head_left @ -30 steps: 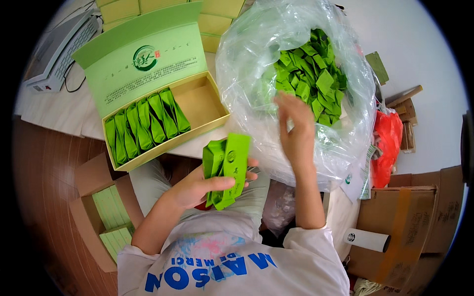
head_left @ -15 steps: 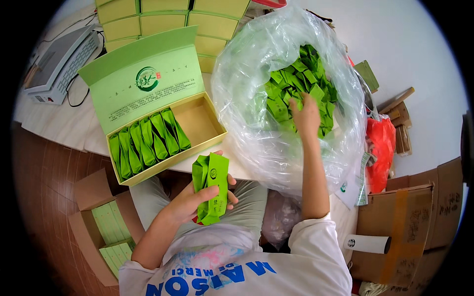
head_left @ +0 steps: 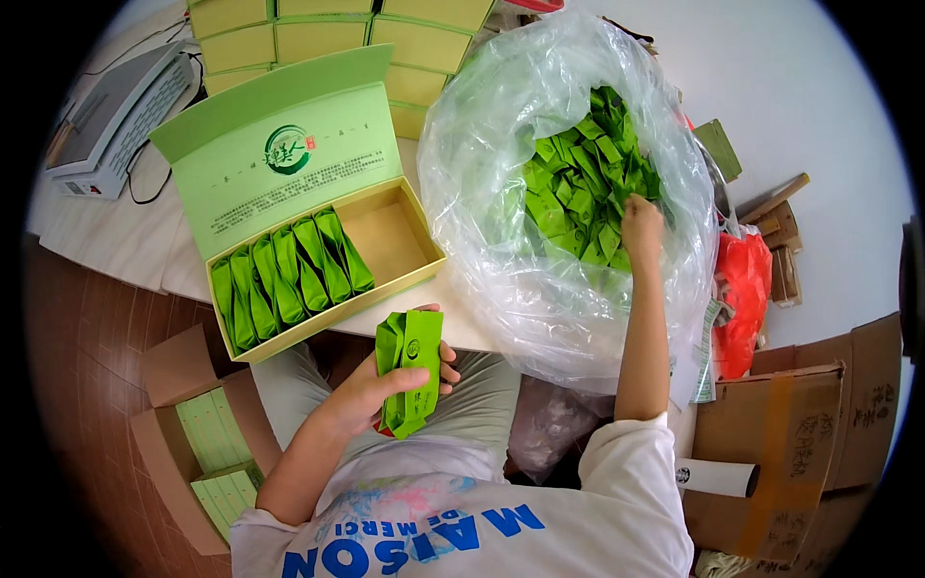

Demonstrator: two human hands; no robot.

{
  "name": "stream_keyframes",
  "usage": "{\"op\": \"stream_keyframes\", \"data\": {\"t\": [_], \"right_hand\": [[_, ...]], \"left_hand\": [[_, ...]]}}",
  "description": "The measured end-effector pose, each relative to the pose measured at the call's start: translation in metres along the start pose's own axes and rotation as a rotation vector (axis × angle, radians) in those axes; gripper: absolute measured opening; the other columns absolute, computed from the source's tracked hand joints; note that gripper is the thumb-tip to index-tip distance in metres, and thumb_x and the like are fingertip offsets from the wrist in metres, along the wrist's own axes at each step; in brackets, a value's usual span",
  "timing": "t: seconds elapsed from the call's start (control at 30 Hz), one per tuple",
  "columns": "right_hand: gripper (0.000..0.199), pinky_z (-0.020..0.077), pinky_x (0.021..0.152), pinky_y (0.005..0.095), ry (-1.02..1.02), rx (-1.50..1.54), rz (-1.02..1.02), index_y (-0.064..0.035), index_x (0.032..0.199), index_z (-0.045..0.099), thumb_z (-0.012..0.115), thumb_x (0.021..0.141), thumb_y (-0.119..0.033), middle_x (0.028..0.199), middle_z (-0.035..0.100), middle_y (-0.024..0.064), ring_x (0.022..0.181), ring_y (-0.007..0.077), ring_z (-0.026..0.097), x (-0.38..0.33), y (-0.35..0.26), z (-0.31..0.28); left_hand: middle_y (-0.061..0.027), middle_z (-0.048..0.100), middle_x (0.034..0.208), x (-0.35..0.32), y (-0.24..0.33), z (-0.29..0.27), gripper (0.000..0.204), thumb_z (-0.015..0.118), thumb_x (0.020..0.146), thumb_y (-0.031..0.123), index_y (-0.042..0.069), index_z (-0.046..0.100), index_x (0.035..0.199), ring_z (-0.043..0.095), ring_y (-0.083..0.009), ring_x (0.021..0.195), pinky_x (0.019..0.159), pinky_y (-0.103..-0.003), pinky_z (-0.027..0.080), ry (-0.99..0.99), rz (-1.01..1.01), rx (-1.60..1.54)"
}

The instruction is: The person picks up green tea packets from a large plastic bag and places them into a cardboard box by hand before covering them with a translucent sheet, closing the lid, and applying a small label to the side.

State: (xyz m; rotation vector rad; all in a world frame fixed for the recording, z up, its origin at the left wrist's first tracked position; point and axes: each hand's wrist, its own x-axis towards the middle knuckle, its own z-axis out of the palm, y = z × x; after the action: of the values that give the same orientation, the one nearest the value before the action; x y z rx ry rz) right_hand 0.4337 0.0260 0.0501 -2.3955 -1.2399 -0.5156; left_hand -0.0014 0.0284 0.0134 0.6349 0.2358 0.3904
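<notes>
Left hand (head_left: 371,393): was wrapped round the held packets (head_left: 418,339), thumb across the front one, above the lap (head_left: 487,393).
Right hand (head_left: 644,229): was inside the bag (head_left: 470,183), its fingers curled at the right side of the loose packets (head_left: 568,185); whether they pinched one could not be told.
Box (head_left: 385,223): lay open on the table (head_left: 464,323), left of the bag, lid (head_left: 349,108) raised, a row of packets (head_left: 287,277) upright in its left part.
Bag: was clear plastic, mouth open around the loose packets.
</notes>
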Motion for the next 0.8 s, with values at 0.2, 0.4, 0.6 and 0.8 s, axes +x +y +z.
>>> {"op": "stream_keyframes", "data": {"t": [0.2, 0.4, 0.6, 0.8], "right_hand": [[0.02, 0.0477, 0.057, 0.0294, 0.004, 0.948, 0.155, 0.0022, 0.099, 0.058, 0.05, 0.094, -0.015, 0.079, 0.063, 0.0108, 0.068, 0.0189, 0.064, -0.057, -0.064, -0.075], [0.019, 0.0408, 0.048, 0.0256, -0.228, 0.499, -0.012, -0.0006, 0.104, 0.055, 0.051, 0.093, -0.015, 0.069, 0.058, 0.0057, 0.055, 0.0129, 0.056, -0.081, -0.055, -0.046], [0.018, 0.0323, 0.045, 0.0227, -0.384, 1.065, 0.277, -0.0014, 0.104, 0.055, 0.05, 0.094, -0.015, 0.065, 0.053, 0.0015, 0.049, 0.0086, 0.044, -0.099, -0.075, -0.08], [0.019, 0.0328, 0.045, 0.0235, -0.324, 0.674, 0.165, -0.0003, 0.108, 0.054, 0.049, 0.093, -0.011, 0.058, 0.052, 0.002, 0.048, 0.0085, 0.044, -0.124, -0.079, -0.046]], "left_hand": [[-0.0129, 0.052, 0.115, 0.007, -0.001, -0.002, 0.071, 0.06, 0.083, 0.018, 0.009, 0.023, 0.143, 0.057, -0.0241, 0.103, 0.09, -0.039, 0.048, 0.087, 0.073, -0.002], [-0.0121, 0.05, 0.118, 0.014, -0.003, -0.003, 0.06, 0.058, 0.088, 0.02, 0.007, 0.029, 0.139, 0.056, -0.0231, 0.104, 0.09, -0.037, 0.048, 0.049, 0.123, -0.06], [-0.0124, 0.05, 0.118, 0.006, -0.002, -0.011, 0.058, 0.058, 0.088, 0.02, 0.006, 0.03, 0.138, 0.057, -0.023, 0.103, 0.089, -0.036, 0.049, 0.099, 0.142, -0.044], [-0.0117, 0.05, 0.119, 0.008, -0.006, -0.003, 0.053, 0.058, 0.089, 0.02, 0.004, 0.034, 0.133, 0.056, -0.0224, 0.103, 0.088, -0.036, 0.049, 0.113, 0.156, -0.057]]}}
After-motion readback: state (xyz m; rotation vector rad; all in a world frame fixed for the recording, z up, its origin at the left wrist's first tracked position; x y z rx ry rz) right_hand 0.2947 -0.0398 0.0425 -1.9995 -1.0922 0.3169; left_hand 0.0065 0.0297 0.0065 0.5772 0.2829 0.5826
